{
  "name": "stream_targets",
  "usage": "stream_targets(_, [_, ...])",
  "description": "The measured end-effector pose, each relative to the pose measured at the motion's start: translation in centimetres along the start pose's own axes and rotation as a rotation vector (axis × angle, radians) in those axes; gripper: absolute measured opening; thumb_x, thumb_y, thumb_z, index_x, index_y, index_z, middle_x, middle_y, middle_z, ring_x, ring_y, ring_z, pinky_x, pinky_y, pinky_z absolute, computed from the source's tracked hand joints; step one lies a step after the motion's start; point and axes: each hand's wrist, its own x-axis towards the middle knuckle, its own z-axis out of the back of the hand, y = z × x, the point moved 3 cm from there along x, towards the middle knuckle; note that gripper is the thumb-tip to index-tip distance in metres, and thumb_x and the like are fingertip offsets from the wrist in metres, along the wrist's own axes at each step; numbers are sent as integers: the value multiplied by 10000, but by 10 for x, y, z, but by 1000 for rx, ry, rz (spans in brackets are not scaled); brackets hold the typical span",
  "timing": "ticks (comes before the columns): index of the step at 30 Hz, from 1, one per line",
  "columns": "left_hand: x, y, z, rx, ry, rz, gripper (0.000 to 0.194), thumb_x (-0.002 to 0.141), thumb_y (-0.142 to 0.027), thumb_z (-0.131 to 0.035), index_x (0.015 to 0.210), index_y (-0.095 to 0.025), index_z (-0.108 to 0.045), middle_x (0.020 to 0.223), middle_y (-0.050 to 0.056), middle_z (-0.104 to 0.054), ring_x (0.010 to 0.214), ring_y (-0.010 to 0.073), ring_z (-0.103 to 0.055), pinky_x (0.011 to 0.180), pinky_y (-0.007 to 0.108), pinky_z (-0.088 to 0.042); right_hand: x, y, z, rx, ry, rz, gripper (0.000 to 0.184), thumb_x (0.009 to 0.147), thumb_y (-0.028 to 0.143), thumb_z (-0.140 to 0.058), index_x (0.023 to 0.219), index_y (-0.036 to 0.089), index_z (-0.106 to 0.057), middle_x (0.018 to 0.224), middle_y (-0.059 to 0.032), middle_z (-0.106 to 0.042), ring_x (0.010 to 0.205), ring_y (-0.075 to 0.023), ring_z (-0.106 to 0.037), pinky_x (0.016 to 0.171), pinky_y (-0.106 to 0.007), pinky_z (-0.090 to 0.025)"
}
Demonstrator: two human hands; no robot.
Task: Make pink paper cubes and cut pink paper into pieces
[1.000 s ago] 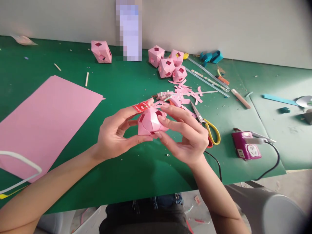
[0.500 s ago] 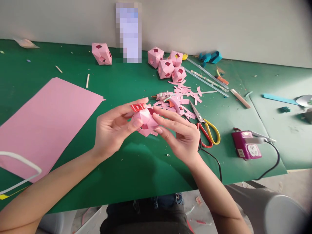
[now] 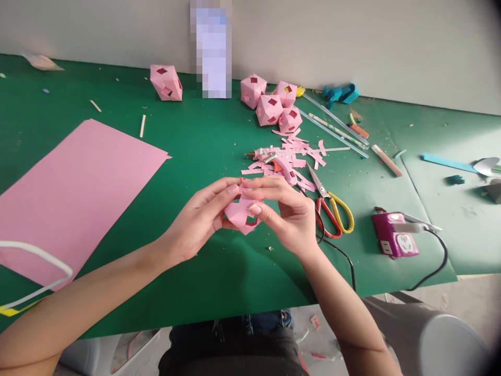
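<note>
Between my two hands, above the green table, is a small pink paper ball [image 3: 239, 213] with flat faces and square holes. My left hand [image 3: 195, 216] grips it from the left, its thumb on the upper face and fingers underneath and behind. My right hand [image 3: 289, 211] holds the other side, thumb on the near face and fingers over the top. A bit of red shows at the fingertips; most of it is hidden. Just beyond my hands lie a hot glue gun [image 3: 285, 166] and pink paper strips [image 3: 299, 141].
Several finished pink paper balls [image 3: 269, 109] sit at the back, with another ball [image 3: 166, 83] farther left. Scissors [image 3: 329, 201] and a purple power socket [image 3: 395, 235] with a black cord lie to the right. Pink paper sheets [image 3: 78, 193] cover the left side of the green table [image 3: 176, 297].
The paper ball has been turned in my hands and brought slightly nearer. My left thumb has moved onto its top, and the red clip seen before is now mostly covered by fingers.
</note>
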Motion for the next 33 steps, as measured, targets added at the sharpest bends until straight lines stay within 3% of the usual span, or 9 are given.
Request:
stream_targets(7, [-1, 0, 1, 97, 29, -40, 397, 963, -550, -695, 1185, -223, -733, 1030, 57, -779, 825, 182, -753, 639, 250, -653, 0, 1, -4, -18, -25, -19, 145, 907, 276, -809, 1049, 304, -799, 1134, -23, -807, 1096, -220, -748, 1053, -470, -576])
stream_targets(10, [-1, 0, 2, 140, 59, -99, 538, 967, -641, -633, 1348, -261, -660, 1353, 108, -719, 1049, 256, -767, 720, 297, -673, -1, -3, -3, 6, -84, -44, 129, 925, 282, -783, 1053, 296, -789, 1119, -29, -797, 1127, -222, -730, 1040, -463, -592])
stream_targets(13, [-3, -2, 3, 197, 77, -200, 628, 885, -485, -815, 1447, -334, -578, 1619, 85, -521, 1333, 324, -653, 906, 377, -678, -1, -7, 1, 7, -121, -36, 179, 931, 324, -773, 1108, 300, -777, 1115, -41, -771, 1144, -222, -703, 973, -428, -620])
stream_targets(15, [-4, -5, 4, 242, 86, -263, 605, 846, -336, -872, 1398, -320, -622, 1589, 72, -556, 1377, 323, -621, 989, 409, -660, 0, -8, 4, -11, -93, -19, 224, 934, 360, -767, 1154, 318, -774, 1136, -42, -733, 1156, -221, -682, 987, -432, -617])
stream_targets(17, [-5, -9, 3, 293, 96, -302, 473, 865, -290, -851, 1312, -291, -695, 1472, 61, -658, 1333, 308, -656, 1003, 410, -659, 1, -7, 5, -38, -55, 14, 222, 932, 368, -768, 1150, 331, -782, 1138, -38, -694, 1162, -221, -667, 1042, -457, -595])
stream_targets(23, [-8, -13, -1, 325, 117, -269, 405, 905, -310, -810, 1303, -291, -735, 1434, 50, -694, 1247, 309, -719, 995, 429, -670, 0, -1, 3, -110, -81, 100, 162, 932, 299, -768, 1093, 310, -787, 1099, -43, -664, 1097, -216, -665, 1007, -462, -599])
stream_targets(27, [-8, -12, 0, 352, 112, -255, 437, 906, -334, -811, 1329, -274, -725, 1488, 65, -660, 1243, 313, -723, 1012, 423, -662, -1, 0, 0, -142, -129, 98, 149, 920, 263, -776, 1060, 310, -787, 1089, -40, -678, 1068, -213, -675, 946, -444, -617])
stream_targets(33, [-5, -13, 1, 330, 134, -290, 408, 903, -286, -813, 1304, -270, -740, 1421, 50, -709, 1275, 308, -706, 999, 386, -665, -1, 3, -1, -96, -147, 94, 186, 898, 182, -794, 1040, 302, -806, 1099, -40, -672, 1076, -205, -678, 974, -443, -610])
